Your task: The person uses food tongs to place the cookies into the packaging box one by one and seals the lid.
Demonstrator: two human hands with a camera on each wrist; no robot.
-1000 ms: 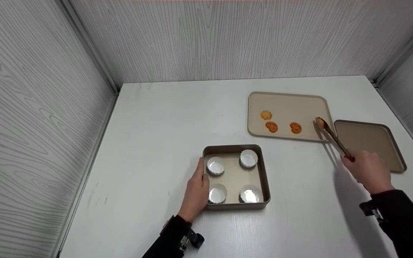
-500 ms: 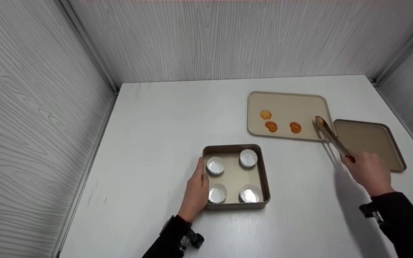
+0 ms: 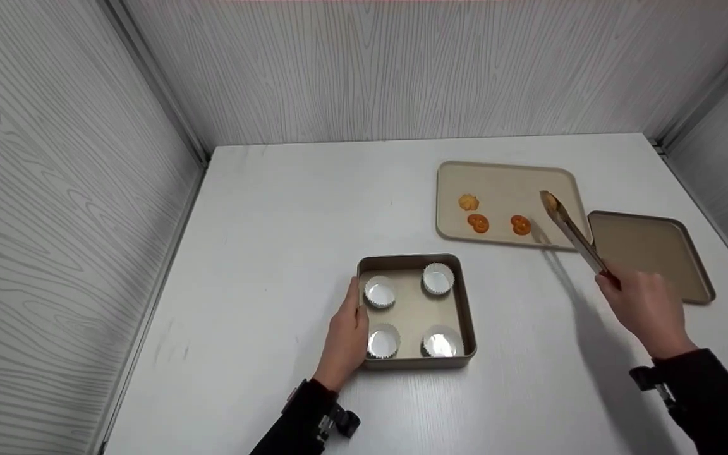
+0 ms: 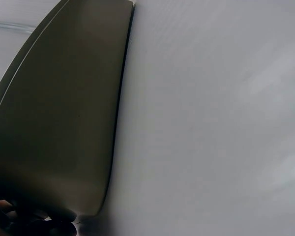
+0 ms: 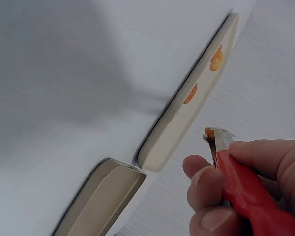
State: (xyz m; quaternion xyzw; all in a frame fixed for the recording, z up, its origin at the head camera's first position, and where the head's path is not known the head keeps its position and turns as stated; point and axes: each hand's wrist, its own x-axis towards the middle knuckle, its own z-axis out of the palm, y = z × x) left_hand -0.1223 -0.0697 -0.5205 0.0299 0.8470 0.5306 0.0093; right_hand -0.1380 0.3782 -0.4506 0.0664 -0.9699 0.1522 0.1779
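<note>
Gripping red-handled metal tongs [image 3: 576, 235], right hand [image 3: 645, 306] has fingers curled round the handle; tong tips pinch a pale cookie [image 3: 550, 201], held above the right part of the flat beige rectangular tray [image 3: 503, 180]. On that tray: one pale flower-shaped cookie [image 3: 469, 202] and two orange pretzel-shaped cookies [image 3: 478, 222] [image 3: 520, 224], the nearer one just left of the tips. Darker tan tray [image 3: 651, 253] lies right beside it, partly under the tongs. Left hand [image 3: 345, 338] holds the left wall of the square brown metal baking pan [image 3: 409, 260], thumb over its rim. Four white paper cupcake liners [image 3: 380, 293] sit inside, empty. All on a white table [image 3: 275, 253], grey wood-grain walls around.
</note>
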